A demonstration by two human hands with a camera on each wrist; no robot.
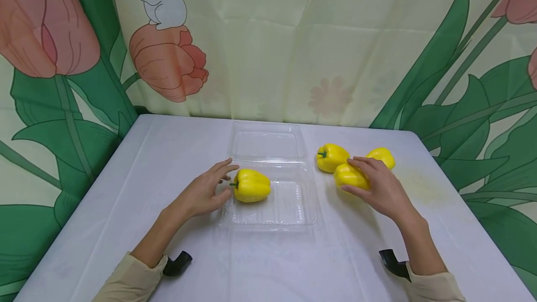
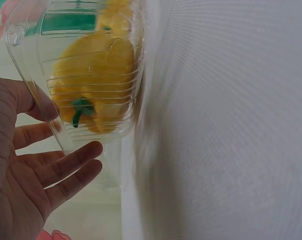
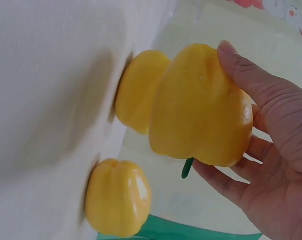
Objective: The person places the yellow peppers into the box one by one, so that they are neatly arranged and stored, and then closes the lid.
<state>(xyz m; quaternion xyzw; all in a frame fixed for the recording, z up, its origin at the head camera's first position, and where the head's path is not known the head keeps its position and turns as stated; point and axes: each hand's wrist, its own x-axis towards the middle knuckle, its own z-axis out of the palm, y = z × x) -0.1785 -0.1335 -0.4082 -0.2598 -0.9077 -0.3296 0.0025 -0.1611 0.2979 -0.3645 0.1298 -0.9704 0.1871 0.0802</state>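
Observation:
A yellow bell pepper [image 3: 200,105] is in my right hand [image 1: 379,188], gripped between the thumb on one side and the fingers on the other. Its green stem points down past the fingers in the right wrist view. At the left rim of a clear plastic clamshell container [image 1: 289,218] is my left hand [image 1: 205,192], its fingers spread and loosely extended, thumb right at the rim. Inside the container's base, on the left side, lies another yellow bell pepper [image 1: 252,185], stem toward the left hand. The container's lid [image 1: 268,141] lies folded back behind the base.
Two more yellow bell peppers lie on the white-covered table [image 1: 268,264] close to the right hand: one pepper [image 1: 331,156] behind the held one, another pepper [image 1: 382,155] beyond the knuckles. A flower-printed curtain [image 1: 268,59] hangs along the table's back edge.

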